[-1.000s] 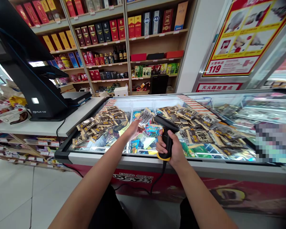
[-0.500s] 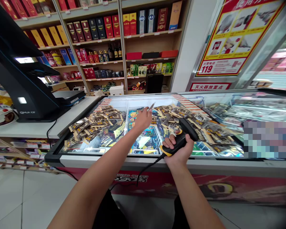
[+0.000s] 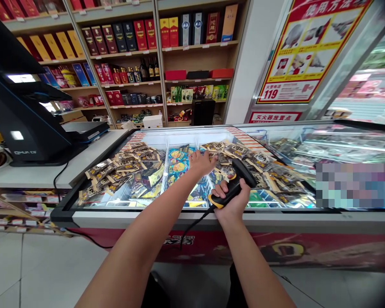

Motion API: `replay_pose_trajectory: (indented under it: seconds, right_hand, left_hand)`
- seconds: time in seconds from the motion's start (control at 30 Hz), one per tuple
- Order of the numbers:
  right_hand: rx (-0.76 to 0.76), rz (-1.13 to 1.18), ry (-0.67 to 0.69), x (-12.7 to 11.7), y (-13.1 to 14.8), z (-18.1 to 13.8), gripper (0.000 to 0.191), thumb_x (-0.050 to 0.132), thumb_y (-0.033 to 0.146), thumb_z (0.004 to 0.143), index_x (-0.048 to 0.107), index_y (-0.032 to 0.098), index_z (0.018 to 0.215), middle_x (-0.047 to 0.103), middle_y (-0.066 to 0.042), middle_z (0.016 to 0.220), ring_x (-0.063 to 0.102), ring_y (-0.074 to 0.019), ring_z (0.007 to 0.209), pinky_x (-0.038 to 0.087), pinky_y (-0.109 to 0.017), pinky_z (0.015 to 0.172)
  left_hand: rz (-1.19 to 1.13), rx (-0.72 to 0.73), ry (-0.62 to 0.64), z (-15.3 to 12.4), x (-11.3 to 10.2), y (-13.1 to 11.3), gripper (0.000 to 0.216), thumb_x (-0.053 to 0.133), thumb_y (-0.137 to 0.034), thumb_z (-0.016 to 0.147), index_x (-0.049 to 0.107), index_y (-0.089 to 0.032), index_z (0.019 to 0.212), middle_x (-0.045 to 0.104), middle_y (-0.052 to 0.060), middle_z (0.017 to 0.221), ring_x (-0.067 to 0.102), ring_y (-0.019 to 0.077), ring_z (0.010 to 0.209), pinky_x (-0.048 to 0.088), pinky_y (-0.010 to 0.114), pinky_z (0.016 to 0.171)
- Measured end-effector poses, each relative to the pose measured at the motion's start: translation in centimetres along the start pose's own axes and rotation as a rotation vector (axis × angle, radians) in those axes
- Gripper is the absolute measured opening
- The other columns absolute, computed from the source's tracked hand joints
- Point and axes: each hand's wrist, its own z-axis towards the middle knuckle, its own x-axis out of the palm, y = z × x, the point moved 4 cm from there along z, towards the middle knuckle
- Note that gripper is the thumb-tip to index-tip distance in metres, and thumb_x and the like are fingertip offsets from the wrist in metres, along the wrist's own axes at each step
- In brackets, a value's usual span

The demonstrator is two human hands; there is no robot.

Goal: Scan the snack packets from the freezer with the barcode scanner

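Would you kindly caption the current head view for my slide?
Right hand holding a scanner, left hand beside piled packets, at a chest freezer.

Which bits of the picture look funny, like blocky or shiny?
In the head view, a patch at the right is all blocky squares, hiding what's underneath; in the same head view, the shelves lean, probably from a wide lens, pale streaks, perhaps reflections, cross the freezer at right, and the black scanner looks fairly sharp.

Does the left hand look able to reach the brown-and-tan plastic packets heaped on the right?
Probably yes: the left hand is close beside those packets, with nothing visible between them.
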Motion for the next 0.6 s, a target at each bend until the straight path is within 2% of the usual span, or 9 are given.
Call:
replay_pose_trajectory:
  seconds: [0.1,0.17,0.3,0.37,0.43,0.5,0.6]
  right_hand:
    - [0.008,0.011,-0.038,0.1,0.0,0.0,0.033,0.075,0.050,0.081,0.057,0.024,0.089,0.041,0.010,0.058,0.034,-0.0066,0.043,0.038,-0.019,0.045]
    - [0.018,0.012,-0.053,0.2,0.0,0.1,0.030,0.071,0.048,0.082,0.057,0.023,0.088,0.040,0.010,0.058,0.033,-0.0067,0.043,0.038,-0.019,0.044]
    - [0.090,0.001,-0.061,0.2,0.0,0.5,0.022,0.064,0.043,0.086,0.056,0.022,0.086,0.039,0.009,0.059,0.032,-0.0069,0.044,0.038,-0.019,0.043]
    - [0.127,-0.002,-0.069,0.2,0.0,0.8,0.020,0.059,0.041,0.089,0.056,0.022,0.085,0.039,0.008,0.060,0.032,-0.0066,0.044,0.038,-0.019,0.043]
    - [0.149,-0.004,-0.092,0.1,-0.1,1.0,0.019,0.056,0.040,0.091,0.056,0.021,0.084,0.038,0.007,0.061,0.032,-0.0067,0.044,0.038,-0.019,0.043]
    - [0.163,-0.009,-0.105,0.2,-0.1,1.0,0.019,0.054,0.040,0.091,0.056,0.022,0.084,0.037,0.006,0.061,0.033,-0.0073,0.044,0.038,-0.020,0.043]
    - [0.183,-0.030,-0.079,0.4,-0.2,0.9,0.020,0.052,0.039,0.093,0.057,0.022,0.085,0.037,0.006,0.060,0.032,-0.0079,0.044,0.038,-0.020,0.042]
  left_hand:
    - [0.118,0.029,-0.051,-1.4,-1.4,2.2,0.070,0.029,-0.064,0.109,0.050,-0.025,0.163,0.048,0.020,0.166,0.040,0.0388,0.157,0.028,0.059,0.129]
    - [0.230,0.026,-0.100,-2.5,-2.9,4.9,0.065,0.031,-0.062,0.110,0.052,-0.027,0.161,0.050,0.018,0.164,0.044,0.0364,0.153,0.031,0.057,0.127]
    - [0.499,-0.051,-0.229,-4.9,-7.6,12.5,0.053,0.046,-0.045,0.108,0.059,-0.021,0.154,0.052,0.020,0.161,0.045,0.0372,0.150,0.031,0.054,0.127]
    - [0.581,-0.089,-0.272,-5.7,-10.3,16.3,0.053,0.048,-0.038,0.106,0.058,-0.019,0.154,0.048,0.022,0.165,0.042,0.0381,0.152,0.030,0.055,0.126]
    - [0.590,-0.169,-0.252,-6.0,-12.4,19.7,0.058,0.046,-0.040,0.107,0.051,-0.019,0.161,0.048,0.021,0.166,0.043,0.0388,0.152,0.031,0.056,0.125]
    - [0.568,-0.248,-0.196,-6.1,-13.9,22.2,0.058,0.042,-0.046,0.109,0.052,-0.022,0.161,0.053,0.021,0.162,0.046,0.0407,0.150,0.035,0.058,0.121]
    - [0.590,-0.199,-0.149,-6.1,-14.5,23.7,0.050,0.040,-0.044,0.111,0.062,-0.024,0.151,0.061,0.018,0.155,0.052,0.0397,0.145,0.037,0.056,0.119]
